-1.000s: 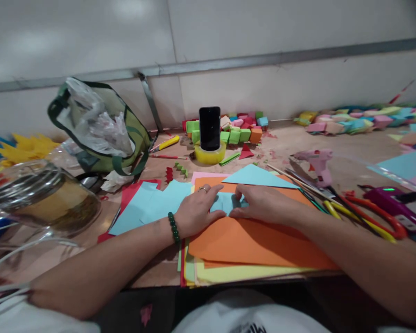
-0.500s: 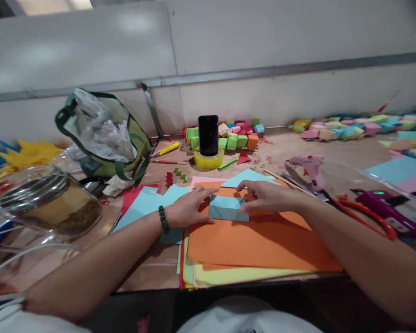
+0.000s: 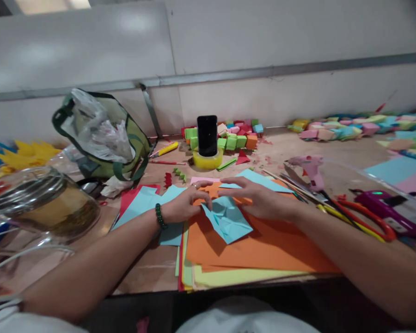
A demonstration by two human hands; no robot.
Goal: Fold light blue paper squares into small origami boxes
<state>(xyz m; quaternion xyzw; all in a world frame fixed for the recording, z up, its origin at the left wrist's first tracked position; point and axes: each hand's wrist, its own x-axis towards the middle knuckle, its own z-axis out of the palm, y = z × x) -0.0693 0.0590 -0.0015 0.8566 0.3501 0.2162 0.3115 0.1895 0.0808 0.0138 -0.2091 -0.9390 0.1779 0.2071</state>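
Observation:
A creased light-blue paper (image 3: 229, 223) lies partly unfolded, its left corner raised, on an orange sheet (image 3: 263, 247) topping a stack of coloured paper. My left hand (image 3: 189, 202), with a green bead bracelet at the wrist, pinches that left corner between thumb and fingers. My right hand (image 3: 260, 199) hovers over the far right edge of the creased paper, its fingers spread. Another light-blue piece (image 3: 260, 180) lies behind my right hand. More light-blue paper (image 3: 140, 206) and a red sheet lie left of the stack.
A phone (image 3: 207, 135) stands in a yellow tape roll before small paper cubes. At left are a glass jar (image 3: 45, 203) and a green bag (image 3: 104, 138). To the right are a pink glue gun (image 3: 310, 169), orange-handled scissors (image 3: 367, 215) and a purple device (image 3: 395, 212).
The folded blue strip has been opened into a wider creased piece. My left hand has closed on its left corner, and my right hand's fingers have spread and shifted slightly left.

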